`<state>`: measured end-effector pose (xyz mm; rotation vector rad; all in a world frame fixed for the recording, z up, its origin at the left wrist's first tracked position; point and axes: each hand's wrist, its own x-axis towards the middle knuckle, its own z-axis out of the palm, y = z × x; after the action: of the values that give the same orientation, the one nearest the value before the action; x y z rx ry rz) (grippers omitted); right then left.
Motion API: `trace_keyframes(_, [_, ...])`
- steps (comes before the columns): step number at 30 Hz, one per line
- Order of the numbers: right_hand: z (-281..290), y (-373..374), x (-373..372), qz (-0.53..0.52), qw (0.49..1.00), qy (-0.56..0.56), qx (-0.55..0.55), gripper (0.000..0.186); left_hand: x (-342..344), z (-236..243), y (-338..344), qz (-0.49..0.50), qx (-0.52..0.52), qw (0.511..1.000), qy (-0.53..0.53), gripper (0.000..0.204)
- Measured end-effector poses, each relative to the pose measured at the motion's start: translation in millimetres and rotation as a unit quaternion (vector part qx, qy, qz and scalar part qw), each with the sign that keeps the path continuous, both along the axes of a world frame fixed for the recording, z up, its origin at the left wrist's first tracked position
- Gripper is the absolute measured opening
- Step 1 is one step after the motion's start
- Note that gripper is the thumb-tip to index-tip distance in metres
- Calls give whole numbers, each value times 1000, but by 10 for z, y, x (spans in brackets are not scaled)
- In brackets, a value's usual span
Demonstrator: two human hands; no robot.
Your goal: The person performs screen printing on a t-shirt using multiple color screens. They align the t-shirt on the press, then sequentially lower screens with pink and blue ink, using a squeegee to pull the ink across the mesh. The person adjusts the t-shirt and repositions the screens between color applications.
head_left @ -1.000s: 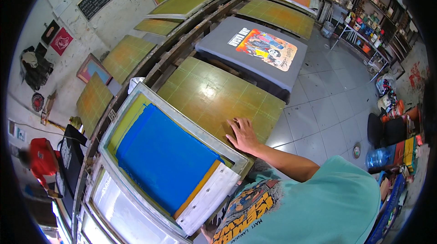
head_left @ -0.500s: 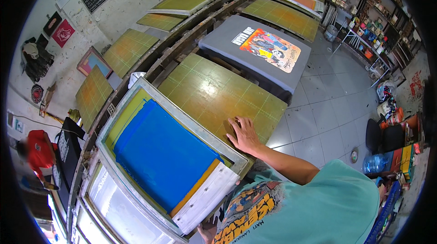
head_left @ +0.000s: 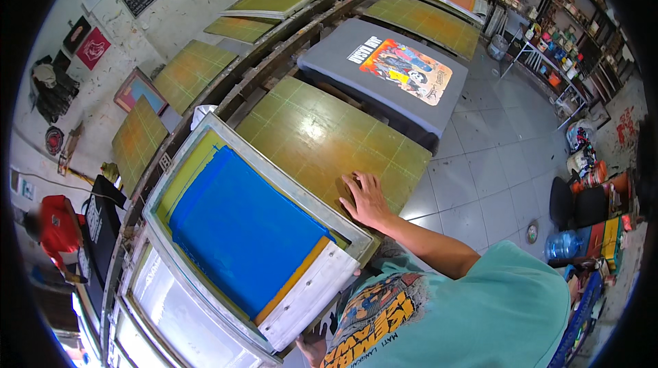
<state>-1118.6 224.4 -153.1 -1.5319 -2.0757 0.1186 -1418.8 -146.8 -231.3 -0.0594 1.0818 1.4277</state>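
Note:
My right hand point(head_left: 368, 200) lies with fingers spread on the yellow-green platen board point(head_left: 315, 131), just right of a framed printing screen point(head_left: 205, 120). Blue ink point(head_left: 243, 224) coats much of the mesh inside that frame. Along the frame's near end lies a wide squeegee with a pale wooden handle point(head_left: 308, 297) and an orange-brown blade edge. Only part of my left hand point(head_left: 312, 350) shows, low beside the squeegee and the frame's near corner. Its fingers are mostly hidden, so I cannot tell whether it grips anything.
Beyond my board is another platen with a dark grey printed shirt point(head_left: 329, 59). More boards and screens line the long rail point(head_left: 253, 83). A white-meshed screen point(head_left: 181, 299) sits at left, near a person in red point(head_left: 58, 227). Shelves of bottles point(head_left: 548, 49) stand far right.
The view has shifted very slightly. My right hand stays flat on the board, and the screen and squeegee keep their places.

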Motion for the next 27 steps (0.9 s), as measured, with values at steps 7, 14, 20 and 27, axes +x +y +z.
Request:
trace_keyframes(7, [-2,-1,-1,-6,1000,-2,-2,57,18,15,-62,16,7,1000,-5,73])
trace_keyframes(14, [-15,1,-10,-5,1000,-1,1,57,-71,-140,-154,-10,9,1000,8,87])
trace_keyframes(20, [61,-25,-4,-8,1000,3,-11,57,-119,-144,-173,-28,-4,999,17,93])
trace_keyframes(27, [-30,0,7,-4,1000,7,-2,56,-6,107,-51,-41,-14,998,47,108])
